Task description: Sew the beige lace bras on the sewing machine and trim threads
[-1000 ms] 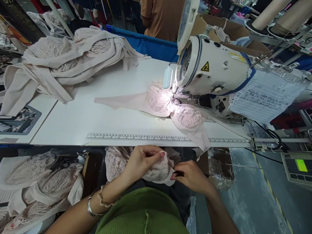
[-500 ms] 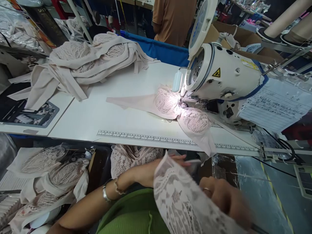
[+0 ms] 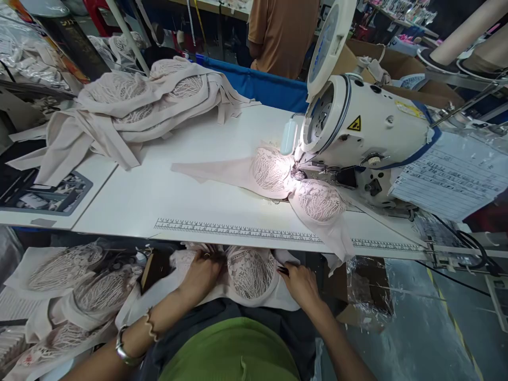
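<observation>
A pale pink lace bra [image 3: 248, 275] lies on my lap just below the table's front edge. My left hand [image 3: 200, 275] rests on its left cup, fingers closed into the fabric. My right hand [image 3: 299, 283] grips its right side, and something small and dark shows at the fingertips. A second lace bra [image 3: 293, 185] lies on the white table [image 3: 159, 196] with its middle under the needle of the white sewing machine [image 3: 365, 137], lit by the machine's lamp.
A heap of pink bras [image 3: 130, 106] sits at the table's back left. More lace pieces [image 3: 75, 291] are stacked low on my left. A printed ruler [image 3: 238, 230] runs along the table's front. A person in an orange shirt [image 3: 283, 32] stands behind. A paper sheet [image 3: 448, 174] hangs on the right.
Half a second ago my right hand held the lace bra lifted up close to the camera. It has come back down onto my lap, and both hands have settled on it.
</observation>
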`<state>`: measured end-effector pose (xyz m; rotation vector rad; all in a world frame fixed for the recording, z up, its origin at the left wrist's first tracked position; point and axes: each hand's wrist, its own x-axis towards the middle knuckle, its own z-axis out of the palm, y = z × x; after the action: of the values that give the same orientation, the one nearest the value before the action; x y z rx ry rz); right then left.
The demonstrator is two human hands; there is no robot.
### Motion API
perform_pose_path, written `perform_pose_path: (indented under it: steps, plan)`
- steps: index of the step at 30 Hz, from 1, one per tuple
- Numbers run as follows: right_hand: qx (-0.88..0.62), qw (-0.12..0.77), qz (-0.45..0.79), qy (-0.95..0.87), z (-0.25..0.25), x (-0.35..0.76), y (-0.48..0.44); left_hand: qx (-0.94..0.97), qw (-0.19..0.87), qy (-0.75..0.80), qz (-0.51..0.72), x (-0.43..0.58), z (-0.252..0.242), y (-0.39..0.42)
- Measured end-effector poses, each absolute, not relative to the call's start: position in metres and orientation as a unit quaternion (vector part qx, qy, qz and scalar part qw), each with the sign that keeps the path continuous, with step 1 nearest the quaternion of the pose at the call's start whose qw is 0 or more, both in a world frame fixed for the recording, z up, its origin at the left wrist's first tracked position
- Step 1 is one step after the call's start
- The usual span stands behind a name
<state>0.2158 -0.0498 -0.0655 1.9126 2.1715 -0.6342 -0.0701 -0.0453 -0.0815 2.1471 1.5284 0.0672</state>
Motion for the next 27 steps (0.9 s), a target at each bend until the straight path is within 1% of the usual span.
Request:
perform_pose_path:
  steps: [2,4,6,8,10,11,12,14,15,17,18,20,22,25,27]
  plan:
    - [0.652,0.103,-0.190,0.727,-0.068,0.222,-0.051,0.810,0.182,0.555,0.049,-0.063,-0.086,-0.051]
    - [0.650,0.092,-0.153,0.738,-0.065,0.229,-0.052,0.869,0.115,0.470,0.107,-0.062,-0.077,-0.053]
    - [0.590,0.023,-0.091,0.802,-0.057,0.234,-0.052,0.929,0.078,0.319,0.171,-0.061,-0.056,-0.044]
    - [0.457,-0.076,-0.019,0.886,-0.045,0.238,-0.045,0.954,0.081,0.197,0.212,-0.052,-0.032,-0.019]
    - [0.353,-0.148,0.038,0.923,-0.026,0.241,-0.026,0.950,0.087,0.172,0.247,-0.036,-0.011,0.018]
    - [0.347,-0.169,0.064,0.920,-0.016,0.243,-0.012,0.941,0.075,0.193,0.269,-0.026,-0.003,0.038]
    - [0.384,-0.179,0.081,0.902,-0.005,0.245,0.004,0.936,0.058,0.214,0.273,-0.016,0.003,0.059]
    - [0.494,-0.182,0.114,0.843,0.013,0.251,0.044,0.939,0.039,0.237,0.248,0.003,0.009,0.098]
    - [0.546,-0.170,0.122,0.811,0.020,0.254,0.064,0.944,0.037,0.240,0.222,0.011,0.010,0.114]
    - [0.630,-0.126,0.118,0.757,0.026,0.261,0.103,0.959,0.044,0.227,0.164,0.022,0.010,0.141]
    - [0.648,-0.104,0.111,0.746,0.026,0.265,0.120,0.965,0.050,0.214,0.140,0.024,0.009,0.151]
    - [0.653,-0.085,0.093,0.747,0.024,0.273,0.144,0.973,0.072,0.189,0.114,0.026,0.009,0.166]
    - [0.637,-0.086,0.077,0.762,0.022,0.280,0.159,0.971,0.080,0.184,0.130,0.025,0.010,0.172]
    - [0.611,-0.058,0.056,0.788,0.023,0.284,0.165,0.968,0.051,0.184,0.160,0.024,0.011,0.170]
    - [0.601,-0.020,0.051,0.797,0.023,0.285,0.164,0.973,0.021,0.185,0.140,0.024,0.012,0.166]
